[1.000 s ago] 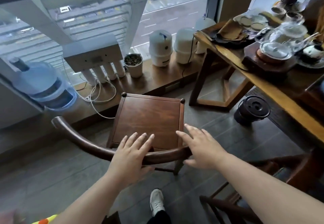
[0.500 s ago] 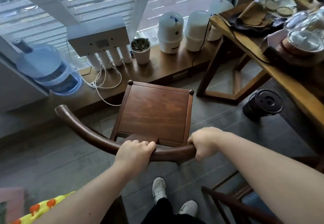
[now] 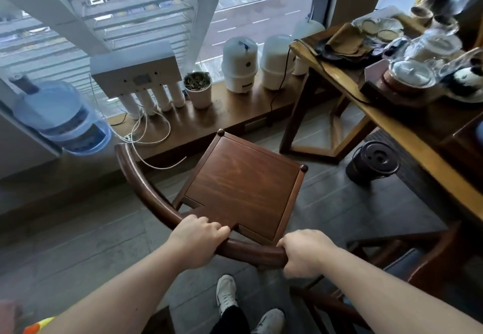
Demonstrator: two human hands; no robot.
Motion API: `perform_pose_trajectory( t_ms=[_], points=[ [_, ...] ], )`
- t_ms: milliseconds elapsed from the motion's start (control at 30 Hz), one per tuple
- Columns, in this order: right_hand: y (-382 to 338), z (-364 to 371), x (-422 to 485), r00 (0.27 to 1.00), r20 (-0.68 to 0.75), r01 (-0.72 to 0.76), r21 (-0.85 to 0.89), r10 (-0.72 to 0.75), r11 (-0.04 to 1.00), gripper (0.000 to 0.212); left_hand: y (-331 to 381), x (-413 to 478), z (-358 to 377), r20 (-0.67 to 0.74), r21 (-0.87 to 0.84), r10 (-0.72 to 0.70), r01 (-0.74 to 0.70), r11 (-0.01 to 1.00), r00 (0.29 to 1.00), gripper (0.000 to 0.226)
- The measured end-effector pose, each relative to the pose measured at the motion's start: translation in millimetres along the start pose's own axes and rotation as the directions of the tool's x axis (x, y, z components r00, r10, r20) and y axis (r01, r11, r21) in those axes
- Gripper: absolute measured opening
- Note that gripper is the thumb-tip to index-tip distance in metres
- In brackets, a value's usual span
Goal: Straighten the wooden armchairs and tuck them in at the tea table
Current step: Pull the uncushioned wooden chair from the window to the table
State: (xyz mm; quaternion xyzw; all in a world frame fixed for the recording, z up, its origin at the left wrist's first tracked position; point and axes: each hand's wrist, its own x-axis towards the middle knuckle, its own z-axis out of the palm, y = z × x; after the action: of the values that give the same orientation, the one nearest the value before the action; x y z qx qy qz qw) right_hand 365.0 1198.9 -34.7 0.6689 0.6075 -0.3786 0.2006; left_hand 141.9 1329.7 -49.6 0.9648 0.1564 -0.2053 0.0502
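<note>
A dark wooden armchair [image 3: 243, 187] with a square seat and a curved back rail stands on the grey floor in front of me, its seat turned at an angle toward the tea table [image 3: 407, 137] on the right. My left hand [image 3: 198, 234] grips the curved rail from above. My right hand [image 3: 304, 251] grips the rail's right end. A second wooden chair [image 3: 386, 263] shows partly at the lower right, tucked by the table's edge.
A low wooden sill [image 3: 235, 114] along the window carries a water filter unit [image 3: 136, 72], a potted plant [image 3: 197, 89], white tanks [image 3: 240, 63] and loose cables. A water jug [image 3: 60, 116] is at left. A dark lidded pot [image 3: 372, 162] sits on the floor under the table.
My hands went from hovering open above the back rail to gripping it. The chair has since turned clockwise, its seat now angled toward the table.
</note>
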Motion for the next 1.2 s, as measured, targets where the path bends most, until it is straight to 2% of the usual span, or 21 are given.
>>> perform_pose_trajectory(
  t_ms=[333, 533, 633, 767, 933, 1067, 1200],
  points=[
    [35, 38, -33, 0.987, -0.044, -0.146, 0.185, 0.157, 0.972, 0.045, 27, 49, -20, 0.017, 0.137, 0.183, -0.183, 0.973, 0.983, 0.021],
    [44, 52, -44, 0.969, -0.097, -0.190, 0.303, 0.228, 0.934, 0.040, 35, 78, -37, 0.026, 0.258, 0.104, -0.107, 0.960, 0.994, 0.025],
    [46, 55, -50, 0.960, -0.131, -0.191, 0.335, 0.247, 0.923, 0.037, 33, 90, -48, 0.031, 0.258, 0.187, -0.189, 0.948, 0.982, 0.028],
    [46, 61, -56, 0.953, -0.176, -0.166, 0.384, 0.248, 0.908, 0.040, 19, 98, -50, 0.009, 0.261, 0.334, -0.325, 0.909, 0.942, 0.039],
    [35, 56, -52, 0.928, -0.233, -0.189, 0.382, 0.292, 0.905, 0.053, -42, 111, -51, -0.014, 0.274, 0.390, -0.372, 0.887, 0.921, 0.049],
    [2, 30, -19, 0.939, -0.158, -0.210, 0.441, 0.305, 0.873, 0.045, -73, 129, -62, 0.066, 0.258, 0.428, -0.430, 0.865, 0.901, 0.043],
    [-14, 1, -2, 0.925, 0.060, -0.357, 0.475, 0.375, 0.804, 0.028, -79, 140, -62, 0.146, 0.269, 0.515, -0.535, 0.801, 0.844, 0.020]
  ],
)
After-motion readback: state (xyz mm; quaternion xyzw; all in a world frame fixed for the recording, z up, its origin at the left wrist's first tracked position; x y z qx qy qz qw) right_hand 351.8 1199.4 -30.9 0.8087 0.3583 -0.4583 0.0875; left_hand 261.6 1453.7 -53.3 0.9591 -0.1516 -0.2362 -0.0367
